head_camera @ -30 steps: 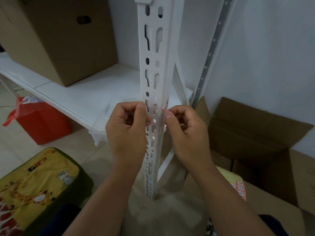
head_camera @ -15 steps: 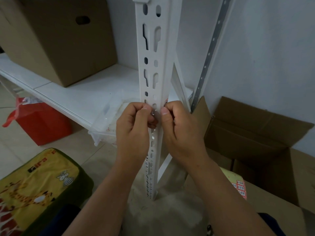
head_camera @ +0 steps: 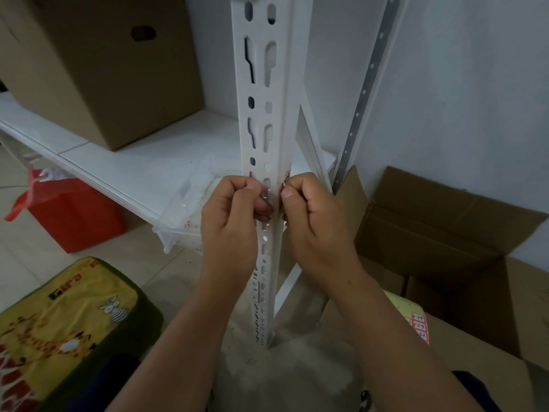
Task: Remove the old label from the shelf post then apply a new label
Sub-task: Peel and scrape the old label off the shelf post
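A white perforated shelf post (head_camera: 261, 93) stands upright in the middle of the view. A small red-and-white label (head_camera: 284, 183) sits on the post's right edge at shelf height. My right hand (head_camera: 315, 221) has curled fingers and pinches that label with thumb and fingertips. My left hand (head_camera: 231, 224) is curled against the front of the post, thumb and fingers pressed on it beside the label. Most of the label is hidden by my fingers. A sheet of red-bordered labels (head_camera: 419, 327) lies on the cardboard at lower right.
A brown cardboard box (head_camera: 98, 69) stands on the white shelf (head_camera: 133, 168). A clear plastic bag (head_camera: 190, 209) hangs over the shelf edge. An open cardboard box (head_camera: 451, 242) is on the right, a red bin (head_camera: 74, 215) and a yellow cushion (head_camera: 65, 319) on the left.
Both hands closed in on the post from either side and rose slightly. My right thumb now sits on the label at the post's edge.
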